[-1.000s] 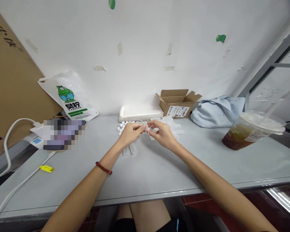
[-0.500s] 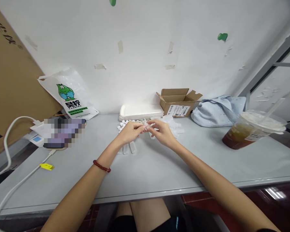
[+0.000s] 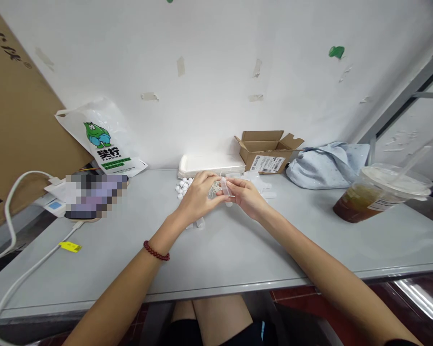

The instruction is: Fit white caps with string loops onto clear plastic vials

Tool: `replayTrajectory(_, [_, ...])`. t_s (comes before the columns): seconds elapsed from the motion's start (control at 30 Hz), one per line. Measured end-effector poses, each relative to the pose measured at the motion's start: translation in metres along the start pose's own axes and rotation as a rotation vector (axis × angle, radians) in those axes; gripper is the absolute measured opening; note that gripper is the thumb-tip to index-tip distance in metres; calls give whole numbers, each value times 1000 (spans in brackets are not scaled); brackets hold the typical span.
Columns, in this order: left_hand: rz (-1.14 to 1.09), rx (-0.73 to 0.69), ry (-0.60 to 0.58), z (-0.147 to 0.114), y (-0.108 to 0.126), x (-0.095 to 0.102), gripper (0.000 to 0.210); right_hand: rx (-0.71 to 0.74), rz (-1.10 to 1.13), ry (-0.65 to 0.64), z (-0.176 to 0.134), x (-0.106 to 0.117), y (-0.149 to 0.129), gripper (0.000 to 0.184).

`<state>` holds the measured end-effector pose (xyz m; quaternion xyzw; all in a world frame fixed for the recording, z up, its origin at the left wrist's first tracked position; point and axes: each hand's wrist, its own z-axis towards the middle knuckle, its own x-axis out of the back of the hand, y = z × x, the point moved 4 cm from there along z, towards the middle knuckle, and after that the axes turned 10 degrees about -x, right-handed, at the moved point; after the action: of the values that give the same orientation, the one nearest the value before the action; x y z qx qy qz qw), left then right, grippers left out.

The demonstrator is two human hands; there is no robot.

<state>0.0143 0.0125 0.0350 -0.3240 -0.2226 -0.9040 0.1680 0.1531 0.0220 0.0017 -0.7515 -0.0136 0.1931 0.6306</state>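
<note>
Translucent plastic tube pinched between left hand and right hand, both holding it; white caps on grey table beside left hand.

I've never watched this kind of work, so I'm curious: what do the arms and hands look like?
They're a person's. The left hand and right hand wear no gloves. A dark red beaded bracelet circles the left wrist; the right has none. The left forearm shows no sleeve; a dark edge on the right arm may be one.
</note>
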Motion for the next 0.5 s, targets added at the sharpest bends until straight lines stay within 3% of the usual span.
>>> replayTrajectory(0.3, [77, -142, -93, -8, 0, -2, 32, -38, -49, -90, 2, -8, 9, 23])
replayTrajectory(0.4, [61, -53, -167, -19, -4, 2, 33, -23, -299, -100, 3, -10, 11, 19])
replayTrajectory(0.5, [51, 76, -268, -33, -8, 5, 37, 87, -709, -4, 1, -13, 12, 16])
